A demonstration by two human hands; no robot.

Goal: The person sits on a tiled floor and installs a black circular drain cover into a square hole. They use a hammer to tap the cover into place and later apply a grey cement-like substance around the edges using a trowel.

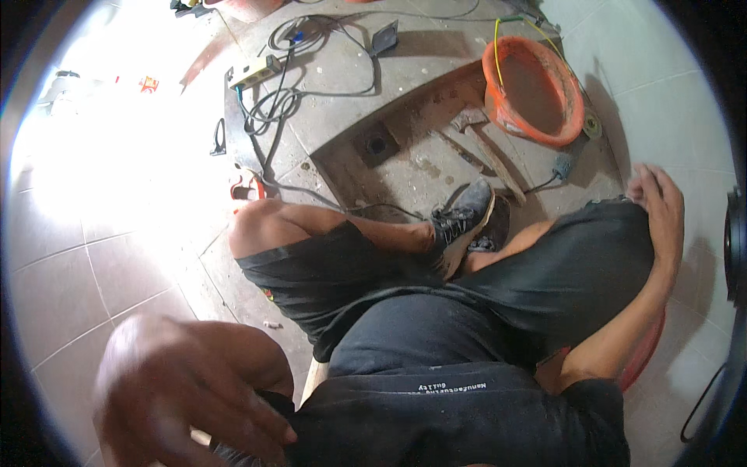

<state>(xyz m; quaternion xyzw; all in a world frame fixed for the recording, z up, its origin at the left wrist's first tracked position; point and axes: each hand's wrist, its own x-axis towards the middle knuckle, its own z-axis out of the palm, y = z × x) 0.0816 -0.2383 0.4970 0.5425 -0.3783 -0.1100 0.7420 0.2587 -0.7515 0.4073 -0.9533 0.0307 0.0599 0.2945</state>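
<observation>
Sitting, I had my left hand (179, 389) at eight o'clock, right hand (663, 210) at three, by my knee (622, 233); I could tell neither grip. The handled tool (498, 165) lay at two; steady balance, I judged, served best.

Ahead of me lie 1 yellow oblong power strip (255, 72), looped black cables (274, 114) beside it, and 1 dark round drain (377, 145).

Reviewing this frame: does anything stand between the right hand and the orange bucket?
Nothing visible blocks the right hand from the orange bucket; a small round item lies beside it, leaving its top uncovered.
</observation>
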